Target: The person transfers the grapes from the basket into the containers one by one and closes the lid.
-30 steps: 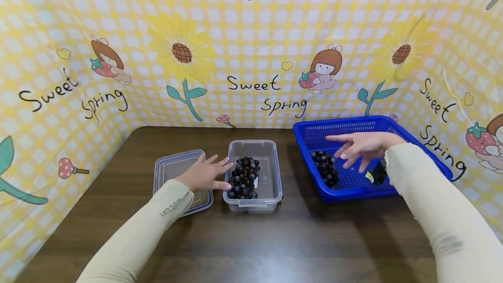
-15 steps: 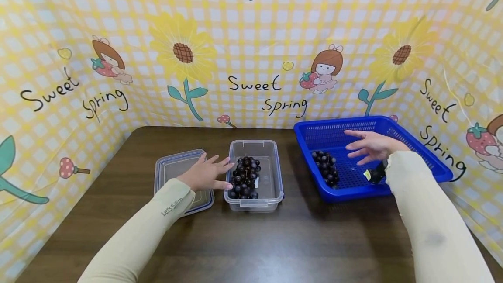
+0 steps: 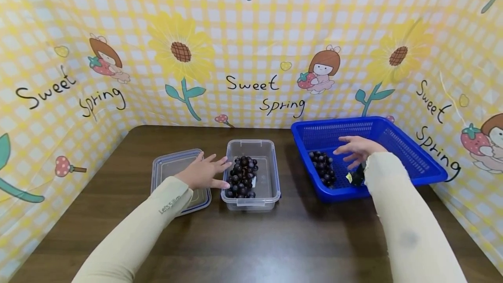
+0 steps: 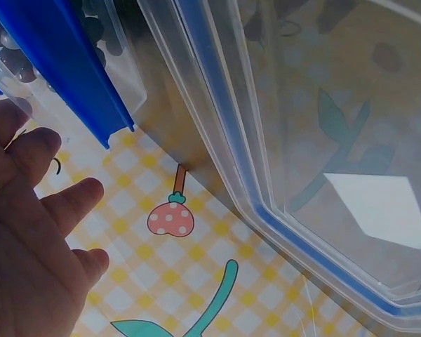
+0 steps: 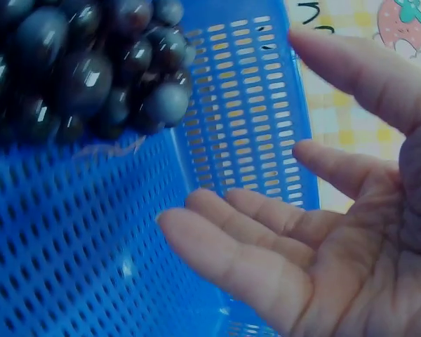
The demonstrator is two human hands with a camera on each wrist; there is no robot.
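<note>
Near edge first: both your sleeved forearms are reaching in over the table [image 3: 251, 239].

Left of the tub [image 3: 271, 174], your left hand [image 3: 202, 174] is resting flat on the lid [image 3: 169, 167], fingers spread and straight, tips just touching the tub's left wall. It is gripping nothing, only steadying. One bunch of dark grapes [image 3: 242, 177] is lying inside the tub, toward its left side.

Right of the tub, well apart, the blue basket [image 3: 408, 156] is sitting on the table. Your right hand [image 3: 355, 148] is hovering over the basket's middle, palm open and fingers loosely extended, holding nothing; the wrist view is showing the same open palm [image 5: 337, 232] above the mesh floor. The second bunch [image 3: 323, 167] is lying in the basket's left half, just left of your fingertips and not touched.

Judgement: you are approaching the basket bunch for a pick. The next move is calling for lowering the hand leftward, closing gently around the cluster or its stem, and lifting clear of the basket wall toward the tub.
</note>
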